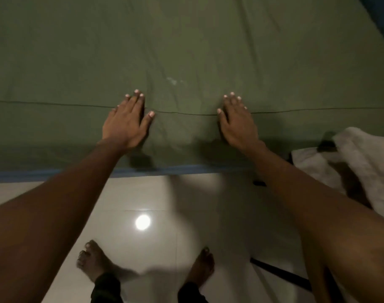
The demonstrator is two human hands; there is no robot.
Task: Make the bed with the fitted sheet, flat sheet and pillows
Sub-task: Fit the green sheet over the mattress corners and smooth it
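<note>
While both palms lie flat, fingers straight, left hand and right hand press the green sheet at 12 o'clock, spread over the bed, probably to smooth creases by its hem line near the bed edge; white cloth lies at 3 o'clock.
</note>
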